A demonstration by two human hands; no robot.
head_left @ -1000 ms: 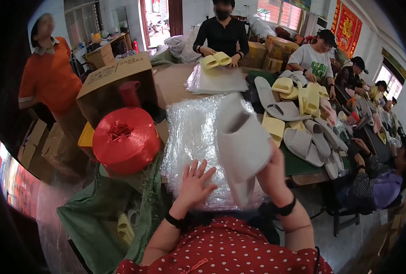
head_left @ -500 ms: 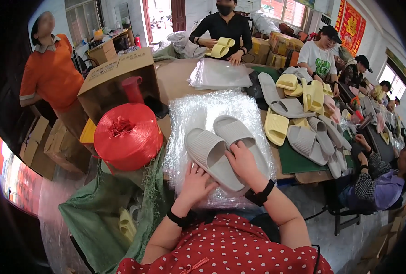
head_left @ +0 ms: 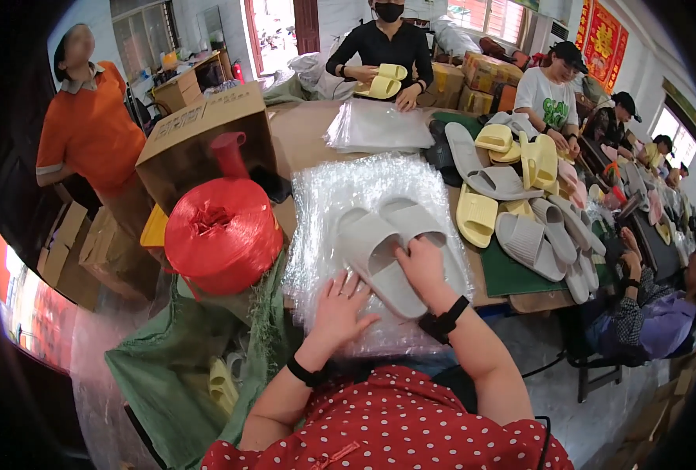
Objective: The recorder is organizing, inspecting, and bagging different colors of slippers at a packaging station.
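Observation:
A pair of grey slide slippers (head_left: 370, 244) lies side by side on a thick stack of clear plastic bags (head_left: 317, 205) in front of me, toes pointing away. The ribbed straps look hazier than before; whether film covers them I cannot tell. My right hand (head_left: 425, 272) is closed on the pair, fingers curled in at the inner edges of the slippers near the strap openings. Flat on the bags, my left hand (head_left: 340, 312) has its fingers spread, next to the left slipper's sole. It holds nothing.
Left of the bags stand a big roll of red plastic twine (head_left: 221, 235) and a cardboard box (head_left: 203, 141). A green sack (head_left: 183, 368) hangs below. Grey and yellow slippers (head_left: 528, 243) crowd the right side. Across the table, a person (head_left: 383, 47) holds yellow slippers beside more clear bags (head_left: 375, 125).
The grey slippers have shifted slightly to the right and away from me, with my right hand on them. My left hand's fingers have spread more on the bags.

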